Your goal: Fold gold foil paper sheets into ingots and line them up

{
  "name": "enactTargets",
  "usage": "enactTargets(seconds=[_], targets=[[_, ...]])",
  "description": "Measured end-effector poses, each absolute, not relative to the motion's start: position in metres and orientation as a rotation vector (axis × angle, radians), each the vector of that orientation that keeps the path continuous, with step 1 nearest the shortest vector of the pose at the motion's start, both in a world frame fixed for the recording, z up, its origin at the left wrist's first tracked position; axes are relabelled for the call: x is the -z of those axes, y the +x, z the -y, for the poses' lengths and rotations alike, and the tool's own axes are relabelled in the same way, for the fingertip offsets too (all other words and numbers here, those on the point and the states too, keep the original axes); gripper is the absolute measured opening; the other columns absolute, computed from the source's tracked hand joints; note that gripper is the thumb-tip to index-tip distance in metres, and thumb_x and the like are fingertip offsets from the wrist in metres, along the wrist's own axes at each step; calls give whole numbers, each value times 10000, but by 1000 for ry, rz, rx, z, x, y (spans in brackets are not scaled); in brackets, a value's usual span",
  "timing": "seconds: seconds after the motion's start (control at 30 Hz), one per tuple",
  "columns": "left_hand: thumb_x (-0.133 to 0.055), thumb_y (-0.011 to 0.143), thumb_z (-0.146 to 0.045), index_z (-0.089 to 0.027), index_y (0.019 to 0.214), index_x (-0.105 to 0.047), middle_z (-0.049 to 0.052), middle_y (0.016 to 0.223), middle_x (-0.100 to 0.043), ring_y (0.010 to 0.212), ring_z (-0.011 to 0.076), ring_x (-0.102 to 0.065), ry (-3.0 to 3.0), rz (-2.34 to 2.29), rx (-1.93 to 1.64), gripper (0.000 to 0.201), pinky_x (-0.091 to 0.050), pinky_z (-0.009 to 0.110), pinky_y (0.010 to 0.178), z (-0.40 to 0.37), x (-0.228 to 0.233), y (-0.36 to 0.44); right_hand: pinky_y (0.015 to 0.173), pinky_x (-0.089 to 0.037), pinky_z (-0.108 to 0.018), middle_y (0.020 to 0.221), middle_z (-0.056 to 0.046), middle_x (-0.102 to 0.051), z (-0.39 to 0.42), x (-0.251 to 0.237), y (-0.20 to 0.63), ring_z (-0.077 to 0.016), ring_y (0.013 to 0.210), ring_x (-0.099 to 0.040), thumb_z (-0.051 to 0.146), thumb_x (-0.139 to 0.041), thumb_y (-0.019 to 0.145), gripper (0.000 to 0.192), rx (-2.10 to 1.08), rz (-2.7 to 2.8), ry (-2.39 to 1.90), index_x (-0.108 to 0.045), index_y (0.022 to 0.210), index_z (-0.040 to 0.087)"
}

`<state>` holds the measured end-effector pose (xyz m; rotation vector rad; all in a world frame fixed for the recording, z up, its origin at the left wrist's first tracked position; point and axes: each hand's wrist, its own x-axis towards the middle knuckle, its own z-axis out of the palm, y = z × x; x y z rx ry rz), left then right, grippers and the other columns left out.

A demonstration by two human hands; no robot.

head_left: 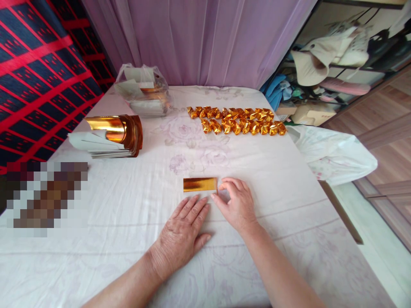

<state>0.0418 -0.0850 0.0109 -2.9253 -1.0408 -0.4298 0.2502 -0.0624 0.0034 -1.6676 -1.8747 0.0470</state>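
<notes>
One gold foil strip (199,184) flat mid-table, right hand (236,204) pinching its right end, left hand (182,233) just below, fingers together, pressed flat. Two rows of folded gold ingots (237,120) well beyond the strip; one curled foil stack (112,136) far left. Plenty of bare tablecloth (289,179) right of the strip.

Gold foil strip (200,184): shiny, rectangular, lay flat on tablecloth (257,179), long side parallel to near edge, about mid-width, closer to near edge than far. Right end touched by fingertips.
</notes>
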Motion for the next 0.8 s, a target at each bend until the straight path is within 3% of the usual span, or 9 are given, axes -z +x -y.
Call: enactTargets(seconds=[0.8], targets=[[-500,948,-478,-135,1398,-477,116,1503,-465,1417,283,-382,-2952,1061,415,566,-348,461,1149,85,-9,41,866,-434,-391,1027,-74,-655,62,-4,250,-252,985,-576,301,-688,809,119,-37,1885,-1679,-601,844,227]])
